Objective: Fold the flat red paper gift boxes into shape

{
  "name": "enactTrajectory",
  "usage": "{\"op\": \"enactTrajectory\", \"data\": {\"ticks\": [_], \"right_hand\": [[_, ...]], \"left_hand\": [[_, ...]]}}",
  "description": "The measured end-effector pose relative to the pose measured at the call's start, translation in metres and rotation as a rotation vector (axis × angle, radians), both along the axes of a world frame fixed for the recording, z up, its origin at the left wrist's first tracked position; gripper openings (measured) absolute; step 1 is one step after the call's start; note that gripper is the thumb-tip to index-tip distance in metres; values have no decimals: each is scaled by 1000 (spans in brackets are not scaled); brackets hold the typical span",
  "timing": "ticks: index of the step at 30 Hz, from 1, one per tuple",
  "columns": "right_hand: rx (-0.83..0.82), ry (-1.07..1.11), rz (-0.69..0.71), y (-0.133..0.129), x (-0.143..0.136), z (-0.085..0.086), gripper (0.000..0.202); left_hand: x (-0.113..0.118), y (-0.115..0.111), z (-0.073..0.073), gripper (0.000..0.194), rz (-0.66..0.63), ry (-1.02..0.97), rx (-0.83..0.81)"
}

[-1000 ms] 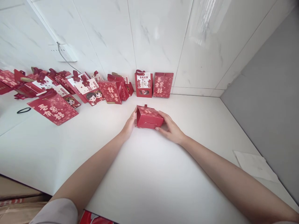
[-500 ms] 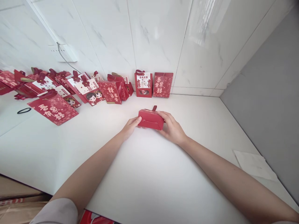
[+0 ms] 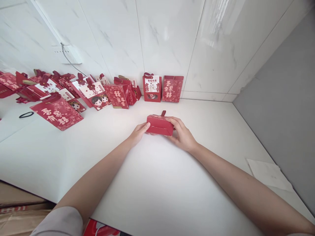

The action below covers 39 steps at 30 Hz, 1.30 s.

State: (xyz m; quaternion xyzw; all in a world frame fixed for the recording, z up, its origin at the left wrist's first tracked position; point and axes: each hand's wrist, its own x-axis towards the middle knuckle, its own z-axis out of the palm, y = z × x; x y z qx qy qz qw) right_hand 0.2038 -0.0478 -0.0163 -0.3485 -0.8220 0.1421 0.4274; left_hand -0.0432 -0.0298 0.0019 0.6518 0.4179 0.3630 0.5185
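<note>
A small red box [image 3: 159, 126] lies tipped over above the white table [image 3: 147, 190], its flat bottom with a slotted flap facing me. A dark red ribbon shows behind its far edge. My left hand [image 3: 139, 133] grips the box's left end, the thumb on the near face. Around the right end my right hand [image 3: 182, 133] is wrapped, fingers over the top and thumb underneath. Behind the box, a red box with a white tag and ribbon [image 3: 152, 88] and a red patterned box [image 3: 172, 89] stand against the wall.
Several red boxes with ribbons and tags crowd the back left, among them a patterned one [image 3: 57, 113]. A black loop [image 3: 26, 114] lies left of them. White paper [image 3: 268, 173] is at the right edge; cardboard [image 3: 19, 209] sits below the table at lower left.
The view has shifted very slightly. Both hands keep their hold on the box, whose bottom face looks slightly more tilted.
</note>
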Motion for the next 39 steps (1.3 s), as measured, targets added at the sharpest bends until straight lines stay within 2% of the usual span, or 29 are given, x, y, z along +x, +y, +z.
{"op": "enactTrajectory", "data": {"ticks": [3,8,12,19,25,28,30,33,36,39], "right_hand": [[12,-7,-3,0,0,2,62],[146,-140,-51,-4,1,7,61],[225,-211,-69,-6,0,7,68],[143,-165,-40,-4,0,2,69],[96,-124,4,-7,0,7,61],[3,9,35,-8,-2,7,78],[-122,163,28,-6,-3,4,90],[-364,322,22,1,-2,-3,93],[-543,359,83,8,1,-8,87],[-559,352,152,11,3,-7,68]], "left_hand": [[-1,1,-1,58,-7,-10,-1],[-1,2,-1,74,-89,-118,-46],[-1,0,4,60,-121,-158,-29],[0,-1,11,53,-148,-115,-41],[-2,2,6,56,-148,-122,-51],[-2,4,2,65,-104,-117,-16],[-1,5,-2,84,-61,-111,29],[1,4,-7,108,-64,-123,87],[1,4,-10,100,-107,-94,94],[0,2,-8,85,-138,-9,92]]}}
